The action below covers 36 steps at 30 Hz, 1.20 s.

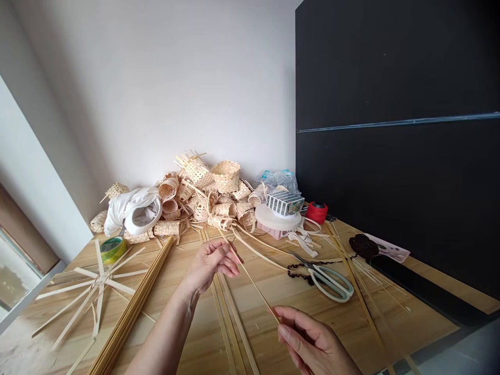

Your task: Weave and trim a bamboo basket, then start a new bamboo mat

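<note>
A thin bamboo strip (257,286) stretches slantwise between my two hands above the table. My left hand (213,260) pinches it between thumb and fingers, and its upper part runs on towards the woven pieces behind. Nearer to me, my right hand (310,338) grips the strip's lower part with thumb and forefinger. Below my left hand, several flat strips (230,317) lie lengthwise on the wooden table (187,333). Scissors (332,281) with pale handles rest to the right, over a dark wavy cord (299,273).
Small woven baskets (226,177) are heaped against the wall beside a white cloth (135,211). At left are a tape roll (112,250), a star of crossed strips (100,281) and a strip bundle (135,307). Red thread (316,212) stands by a black panel (390,182).
</note>
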Motion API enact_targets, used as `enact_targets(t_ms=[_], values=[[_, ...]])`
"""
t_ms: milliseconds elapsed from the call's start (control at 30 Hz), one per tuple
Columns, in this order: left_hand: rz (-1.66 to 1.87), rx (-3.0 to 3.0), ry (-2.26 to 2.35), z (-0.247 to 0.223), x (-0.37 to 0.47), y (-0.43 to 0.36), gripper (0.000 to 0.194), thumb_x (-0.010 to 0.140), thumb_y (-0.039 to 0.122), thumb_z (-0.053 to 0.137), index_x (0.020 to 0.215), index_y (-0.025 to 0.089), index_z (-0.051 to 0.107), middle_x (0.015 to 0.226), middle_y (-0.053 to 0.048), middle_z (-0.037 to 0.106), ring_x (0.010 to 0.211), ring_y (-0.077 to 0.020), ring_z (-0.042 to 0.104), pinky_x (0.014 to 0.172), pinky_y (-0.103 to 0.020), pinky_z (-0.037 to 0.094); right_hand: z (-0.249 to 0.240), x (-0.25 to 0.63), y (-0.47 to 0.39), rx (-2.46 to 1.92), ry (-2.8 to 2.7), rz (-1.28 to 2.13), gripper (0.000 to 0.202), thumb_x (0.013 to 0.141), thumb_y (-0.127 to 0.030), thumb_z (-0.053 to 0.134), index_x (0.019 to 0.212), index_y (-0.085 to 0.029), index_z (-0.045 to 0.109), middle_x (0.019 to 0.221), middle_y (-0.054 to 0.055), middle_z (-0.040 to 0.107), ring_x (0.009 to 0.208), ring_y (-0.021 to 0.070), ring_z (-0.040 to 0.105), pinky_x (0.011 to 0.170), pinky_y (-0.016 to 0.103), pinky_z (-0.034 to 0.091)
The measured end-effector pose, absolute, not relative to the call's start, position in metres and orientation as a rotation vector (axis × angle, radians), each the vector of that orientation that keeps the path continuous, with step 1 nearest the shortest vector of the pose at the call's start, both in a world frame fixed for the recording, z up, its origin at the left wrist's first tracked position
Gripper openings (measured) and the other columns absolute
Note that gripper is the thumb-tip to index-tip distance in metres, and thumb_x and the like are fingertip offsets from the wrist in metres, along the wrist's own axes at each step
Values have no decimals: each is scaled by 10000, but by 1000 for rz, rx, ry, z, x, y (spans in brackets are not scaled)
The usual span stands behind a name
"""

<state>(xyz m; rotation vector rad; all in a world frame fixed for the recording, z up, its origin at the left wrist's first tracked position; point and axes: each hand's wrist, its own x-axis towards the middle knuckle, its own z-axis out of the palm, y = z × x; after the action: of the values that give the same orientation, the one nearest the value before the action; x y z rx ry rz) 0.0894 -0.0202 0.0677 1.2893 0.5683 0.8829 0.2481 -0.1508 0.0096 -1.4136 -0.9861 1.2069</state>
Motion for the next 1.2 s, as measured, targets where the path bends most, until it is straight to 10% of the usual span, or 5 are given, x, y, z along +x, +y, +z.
enact_targets(t_ms=[800, 1200], values=[[960, 1036, 526, 56, 100, -24, 129, 634, 236, 579, 681, 156, 488, 632, -9, 566, 552, -120, 558, 406, -194, 469, 2, 239, -153, -1407, -953, 1206, 515, 584, -648, 584, 823, -193, 566, 497, -81, 369, 352, 39, 266, 326, 173, 187], [917, 998, 441, 55, 100, -26, 193, 659, 249, 615, 802, 167, 515, 638, -15, 619, 518, -126, 598, 422, -177, 446, 4, 239, -153, -1399, -1061, 1238, 470, 703, -658, 450, 654, -191, 467, 549, -34, 517, 417, 95, 491, 419, 208, 352]])
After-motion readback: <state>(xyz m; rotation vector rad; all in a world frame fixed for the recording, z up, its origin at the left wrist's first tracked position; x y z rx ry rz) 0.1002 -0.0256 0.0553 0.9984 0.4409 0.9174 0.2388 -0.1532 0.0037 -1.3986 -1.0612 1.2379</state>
